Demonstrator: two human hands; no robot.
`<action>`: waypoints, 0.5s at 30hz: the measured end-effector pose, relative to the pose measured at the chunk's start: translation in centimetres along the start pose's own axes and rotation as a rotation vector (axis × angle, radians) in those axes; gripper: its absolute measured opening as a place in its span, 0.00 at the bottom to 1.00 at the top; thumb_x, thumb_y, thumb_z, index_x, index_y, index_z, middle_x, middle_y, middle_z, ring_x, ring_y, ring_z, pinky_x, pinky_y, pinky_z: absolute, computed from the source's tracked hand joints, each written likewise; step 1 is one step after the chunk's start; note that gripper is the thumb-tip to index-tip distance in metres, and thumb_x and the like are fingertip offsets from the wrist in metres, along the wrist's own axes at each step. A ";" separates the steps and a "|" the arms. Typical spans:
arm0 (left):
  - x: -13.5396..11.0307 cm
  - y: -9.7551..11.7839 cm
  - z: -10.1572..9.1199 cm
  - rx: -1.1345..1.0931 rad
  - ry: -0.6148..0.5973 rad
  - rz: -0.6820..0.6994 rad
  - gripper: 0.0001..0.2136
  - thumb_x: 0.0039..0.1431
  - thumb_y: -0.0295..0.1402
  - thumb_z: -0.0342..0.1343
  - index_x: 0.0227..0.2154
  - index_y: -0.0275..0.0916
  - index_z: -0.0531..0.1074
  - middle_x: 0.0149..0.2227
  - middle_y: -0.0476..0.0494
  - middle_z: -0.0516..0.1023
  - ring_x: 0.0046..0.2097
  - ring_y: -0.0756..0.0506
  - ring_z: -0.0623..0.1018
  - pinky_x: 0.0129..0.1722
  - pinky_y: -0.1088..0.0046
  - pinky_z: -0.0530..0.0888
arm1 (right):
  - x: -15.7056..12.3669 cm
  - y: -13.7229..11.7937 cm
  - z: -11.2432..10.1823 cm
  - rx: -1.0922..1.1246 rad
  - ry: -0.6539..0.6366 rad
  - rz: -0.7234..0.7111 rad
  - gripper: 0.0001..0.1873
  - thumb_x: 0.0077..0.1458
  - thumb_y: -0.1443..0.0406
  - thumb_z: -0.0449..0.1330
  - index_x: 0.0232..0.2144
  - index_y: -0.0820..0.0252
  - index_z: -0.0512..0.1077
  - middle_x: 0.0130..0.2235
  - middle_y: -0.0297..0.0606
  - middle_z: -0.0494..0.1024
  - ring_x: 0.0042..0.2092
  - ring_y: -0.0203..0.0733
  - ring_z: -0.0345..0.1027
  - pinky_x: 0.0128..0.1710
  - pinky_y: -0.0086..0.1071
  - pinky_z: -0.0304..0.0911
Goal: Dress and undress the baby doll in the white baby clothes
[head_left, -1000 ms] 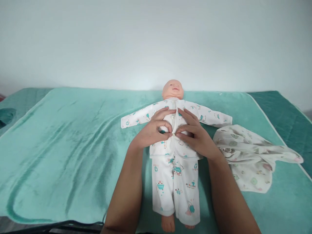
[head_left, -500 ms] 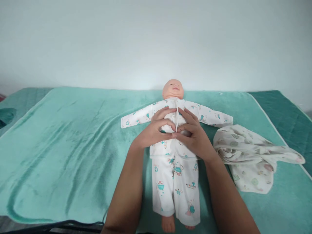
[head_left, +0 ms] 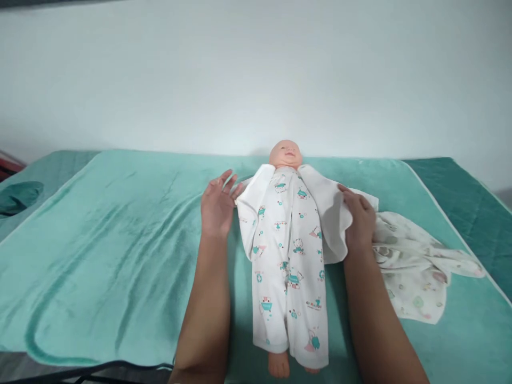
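A baby doll (head_left: 285, 153) lies on its back in white printed trousers (head_left: 290, 298) pulled high up its chest. Its white printed jacket (head_left: 327, 200) is spread open at the front, the plain inner side of both flaps turned outward. My left hand (head_left: 217, 208), fingers apart, is beside the flap on the left, fingertips at its edge. On the other side, the curled fingers of my right hand (head_left: 359, 217) pinch the outer edge of the other flap. Both sleeves are mostly hidden behind the flaps and hands.
A crumpled white patterned cloth (head_left: 416, 288) lies right of the doll, partly behind my right forearm. Beneath is a light green plush cover (head_left: 120, 240) with wrinkles, over a darker green quilted sheet (head_left: 460, 202). A white wall (head_left: 240, 74) stands behind. Black cable-like strands (head_left: 116, 365) run along the front edge.
My hands have moved apart from the middle of the jacket to either side. The jacket front has come open, its flaps folded outward, and the trousers' upper part now shows.
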State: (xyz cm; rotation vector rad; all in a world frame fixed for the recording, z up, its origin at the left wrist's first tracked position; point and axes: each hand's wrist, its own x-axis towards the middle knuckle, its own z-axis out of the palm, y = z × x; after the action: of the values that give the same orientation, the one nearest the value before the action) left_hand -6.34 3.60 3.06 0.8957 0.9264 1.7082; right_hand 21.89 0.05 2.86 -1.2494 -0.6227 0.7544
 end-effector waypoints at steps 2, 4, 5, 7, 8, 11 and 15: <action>0.4 -0.1 -0.6 0.070 0.135 0.035 0.12 0.60 0.46 0.58 0.35 0.43 0.69 0.59 0.43 0.75 0.57 0.43 0.77 0.57 0.60 0.75 | 1.2 0.2 -0.8 -0.020 0.162 -0.074 0.12 0.46 0.57 0.64 0.25 0.56 0.67 0.50 0.44 0.80 0.49 0.49 0.74 0.53 0.47 0.68; 0.3 -0.3 -0.5 0.234 0.184 0.080 0.11 0.62 0.46 0.55 0.37 0.44 0.69 0.59 0.42 0.75 0.57 0.44 0.77 0.55 0.63 0.75 | 1.8 0.5 -1.3 -0.132 0.217 -0.170 0.10 0.50 0.57 0.61 0.28 0.55 0.67 0.53 0.46 0.78 0.52 0.50 0.73 0.55 0.48 0.68; 0.2 -0.6 -0.2 0.326 0.167 0.107 0.11 0.63 0.45 0.54 0.38 0.43 0.70 0.58 0.42 0.75 0.57 0.44 0.77 0.55 0.64 0.75 | 1.9 0.7 -1.4 -0.207 0.206 -0.220 0.09 0.52 0.57 0.60 0.31 0.55 0.68 0.55 0.47 0.77 0.54 0.50 0.73 0.56 0.48 0.67; -0.2 -1.2 0.6 0.510 0.063 0.166 0.10 0.64 0.43 0.54 0.40 0.43 0.71 0.56 0.42 0.76 0.57 0.44 0.76 0.56 0.65 0.74 | 1.5 1.2 -1.1 -0.350 0.131 -0.308 0.12 0.55 0.57 0.59 0.39 0.56 0.71 0.57 0.47 0.75 0.57 0.49 0.70 0.59 0.49 0.65; -0.3 -1.5 1.0 0.603 0.002 0.205 0.09 0.64 0.42 0.55 0.41 0.43 0.72 0.55 0.43 0.76 0.57 0.44 0.75 0.57 0.65 0.73 | 1.2 1.4 -0.9 -0.409 0.078 -0.348 0.14 0.57 0.58 0.59 0.43 0.57 0.72 0.58 0.46 0.74 0.59 0.49 0.69 0.60 0.49 0.63; -0.2 -2.6 1.9 0.881 -0.147 0.334 0.08 0.63 0.38 0.58 0.42 0.43 0.73 0.54 0.42 0.75 0.59 0.43 0.72 0.62 0.61 0.68 | 0.4 2.3 0.1 -0.569 -0.118 -0.449 0.20 0.58 0.57 0.60 0.50 0.58 0.72 0.58 0.47 0.75 0.60 0.50 0.67 0.62 0.50 0.60; 0.9 -3.5 2.3 1.075 -0.212 0.376 0.06 0.64 0.39 0.57 0.36 0.42 0.70 0.53 0.41 0.76 0.58 0.41 0.71 0.62 0.57 0.65 | 0.8 3.5 1.1 -0.744 -0.249 -0.582 0.23 0.61 0.57 0.56 0.54 0.65 0.72 0.60 0.55 0.73 0.64 0.54 0.62 0.66 0.52 0.53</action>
State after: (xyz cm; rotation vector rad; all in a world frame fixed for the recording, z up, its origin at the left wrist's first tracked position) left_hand -3.18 5.78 1.14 2.0029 1.6277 1.2844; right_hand 20.96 1.88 -0.29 -1.5307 -1.4856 0.1716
